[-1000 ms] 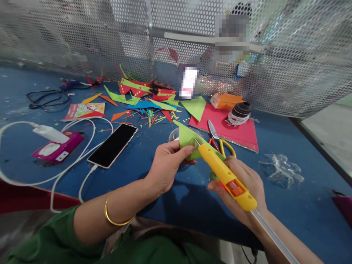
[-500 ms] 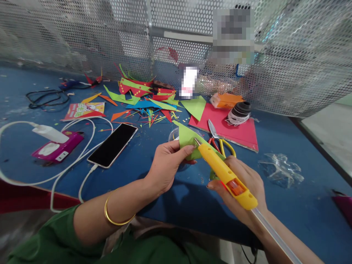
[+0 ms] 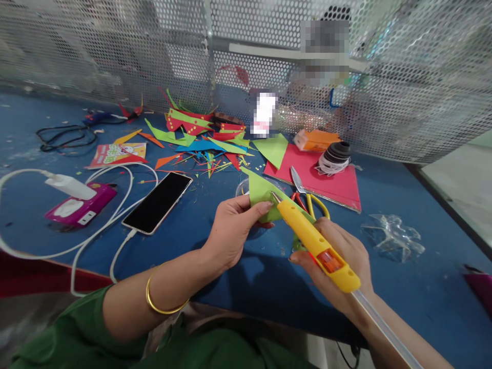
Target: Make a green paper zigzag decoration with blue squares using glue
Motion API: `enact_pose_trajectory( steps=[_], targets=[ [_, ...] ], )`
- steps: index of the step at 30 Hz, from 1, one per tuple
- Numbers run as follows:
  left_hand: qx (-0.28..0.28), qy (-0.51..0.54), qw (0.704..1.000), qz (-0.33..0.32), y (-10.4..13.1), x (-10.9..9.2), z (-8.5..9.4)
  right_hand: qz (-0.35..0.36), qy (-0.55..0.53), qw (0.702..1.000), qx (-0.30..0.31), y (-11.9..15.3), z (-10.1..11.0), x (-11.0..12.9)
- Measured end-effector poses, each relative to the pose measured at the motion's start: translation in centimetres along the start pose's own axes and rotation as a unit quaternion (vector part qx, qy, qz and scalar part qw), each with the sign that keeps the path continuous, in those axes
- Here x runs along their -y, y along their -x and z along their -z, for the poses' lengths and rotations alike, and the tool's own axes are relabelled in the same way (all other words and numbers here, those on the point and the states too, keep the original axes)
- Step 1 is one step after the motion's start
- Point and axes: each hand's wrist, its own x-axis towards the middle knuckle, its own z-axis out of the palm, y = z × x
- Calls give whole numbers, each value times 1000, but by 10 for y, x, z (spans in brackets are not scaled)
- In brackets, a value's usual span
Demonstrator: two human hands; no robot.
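Between thumb and fingers, my left hand [image 3: 234,230] pinches a light green piece of paper [image 3: 261,187] above the blue table. A yellow hot glue gun [image 3: 307,233] is gripped in my right hand [image 3: 342,251]. Its metal nozzle points up and left at the green paper, close to my left thumb. From the gun's rear a long clear glue stick [image 3: 386,328] sticks out towards me. Partly hidden behind the paper is a clear round container [image 3: 243,185]. Scissors [image 3: 298,180] with red and yellow handles lie just beyond the gun.
Coloured paper scraps [image 3: 211,146] are heaped at the back. A phone [image 3: 157,204] with a white cable and a purple power socket [image 3: 82,205] lie left. A red sheet [image 3: 338,187] carries a black-topped roll [image 3: 334,156]. Clear plastic [image 3: 394,238] lies right; a perforated metal screen [image 3: 134,56] stands behind.
Both hands stay almost where they were. The green paper has shifted very slightly to the left, with the nozzle still at it.
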Motion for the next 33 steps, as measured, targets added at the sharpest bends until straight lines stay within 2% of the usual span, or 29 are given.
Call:
enact_pose_trajectory(
  steps=[22, 27, 33],
  targets=[
    [3, 2, 1000, -7, -1, 1, 1, 13, 17, 1000, -6, 0, 0, -1],
    [4, 9, 1000, -15, -1, 1, 2, 12, -18, 1000, 4, -3, 2, 2],
    [9, 10, 1000, -11, -2, 2, 1, -36, -89, 995, -33, -3, 6, 8]
  ],
)
